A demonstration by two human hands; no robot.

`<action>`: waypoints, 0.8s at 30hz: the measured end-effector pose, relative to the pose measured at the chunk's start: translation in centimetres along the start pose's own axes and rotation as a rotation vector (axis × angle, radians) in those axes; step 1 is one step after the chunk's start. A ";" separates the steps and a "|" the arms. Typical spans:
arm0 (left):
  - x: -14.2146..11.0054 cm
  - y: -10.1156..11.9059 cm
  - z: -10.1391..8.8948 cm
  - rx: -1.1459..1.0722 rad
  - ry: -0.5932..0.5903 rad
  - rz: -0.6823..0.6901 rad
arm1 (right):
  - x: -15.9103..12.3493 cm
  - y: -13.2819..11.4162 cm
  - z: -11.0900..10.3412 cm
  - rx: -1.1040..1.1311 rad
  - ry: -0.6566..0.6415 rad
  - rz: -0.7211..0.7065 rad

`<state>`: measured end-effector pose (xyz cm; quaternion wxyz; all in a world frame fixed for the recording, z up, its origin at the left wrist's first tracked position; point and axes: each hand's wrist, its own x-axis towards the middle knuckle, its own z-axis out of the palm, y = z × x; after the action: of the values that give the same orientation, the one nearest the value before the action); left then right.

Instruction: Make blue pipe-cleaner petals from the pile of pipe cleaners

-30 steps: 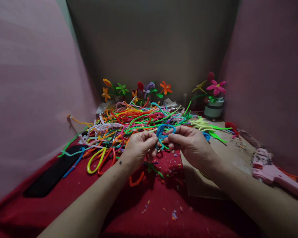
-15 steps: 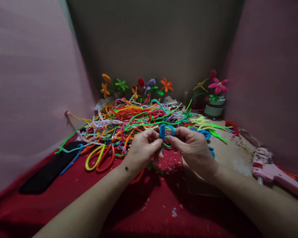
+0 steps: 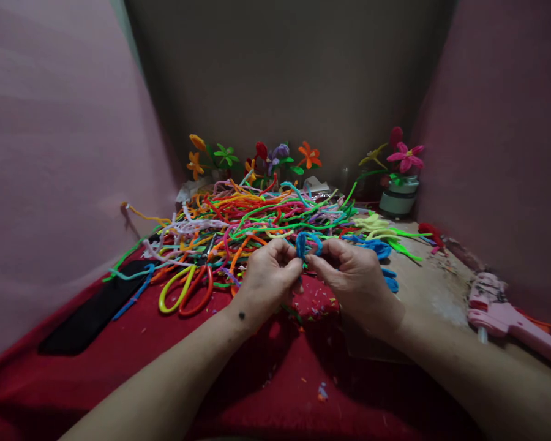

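Both of my hands pinch a blue pipe cleaner (image 3: pixel 305 243) bent into small loops, held just above the red cloth (image 3: pixel 133 367). My left hand (image 3: pixel 270 277) grips its lower left part with closed fingers. My right hand (image 3: pixel 351 275) pinches the right side, fingers pressed together. Right behind them lies a big tangled heap of coloured pipe cleaners (image 3: pixel 252 223). Scissors with yellow and red handles (image 3: pixel 184 289) rest at the heap's front left.
Finished pipe-cleaner flowers (image 3: pixel 257 158) stand along the back wall, and a potted pink flower (image 3: pixel 401 177) at the back right. A pink glue gun (image 3: pixel 509 318) lies at the right on brown cardboard (image 3: pixel 427 288). A black flat object (image 3: pixel 89 318) lies left. Pink walls close both sides.
The blue loop has been squeezed smaller and tighter between my fingertips. Both hands have drawn slightly closer together and the view has shifted a little.
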<state>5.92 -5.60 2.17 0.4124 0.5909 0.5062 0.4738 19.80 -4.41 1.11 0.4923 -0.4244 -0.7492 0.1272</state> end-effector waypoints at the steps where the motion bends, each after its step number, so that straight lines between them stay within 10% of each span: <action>1: 0.0 -0.1 0.1 0.002 0.002 0.013 | 0.0 0.0 0.0 0.009 -0.013 0.016; 11: -0.1 0.4 -0.2 -0.077 -0.027 -0.056 | 1.0 0.6 -0.2 0.616 -0.235 0.473; 24: 0.2 0.0 -0.5 -0.230 -0.174 -0.056 | 0.9 1.0 0.4 0.987 -0.173 0.504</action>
<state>5.46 -5.36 2.31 0.5326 0.5644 0.4273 0.4639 19.86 -3.03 0.83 0.5236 -0.2979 -0.5138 0.6108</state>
